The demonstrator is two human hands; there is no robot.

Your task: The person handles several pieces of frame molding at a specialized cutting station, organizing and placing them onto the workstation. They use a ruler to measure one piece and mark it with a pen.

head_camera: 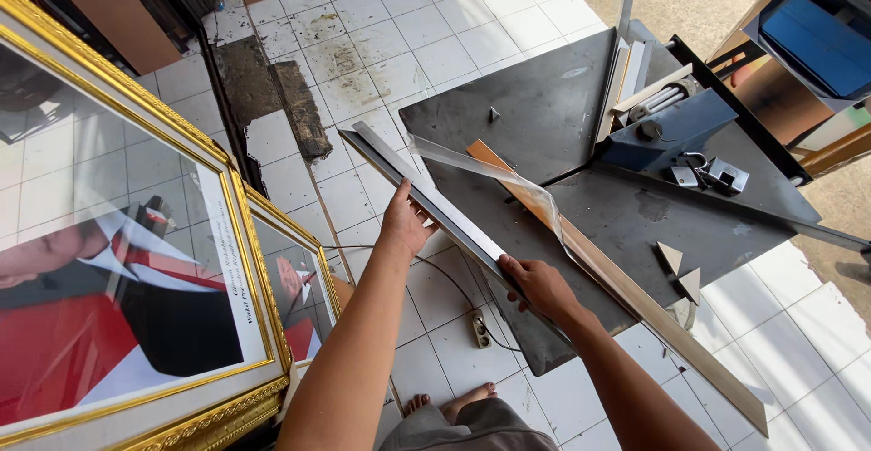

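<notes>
Both hands are holding one long silver metal strip (435,204): left hand (404,224) gripping higher up, right hand (535,285) pinching the near end.

A long, narrow silver frame moulding strip (426,199) is lying diagonally, its upper end jutting past the left corner of the dark metal worktable (544,115) and its lower part running along the table's front-left edge. Its face is looking pale and shiny, its side dark. Just beside it, a second long strip (626,292) with a wood-brown back is resting slanted across the table, overhanging the front edge, with clear plastic wrap (490,171) peeling loose at its upper end.
</notes>
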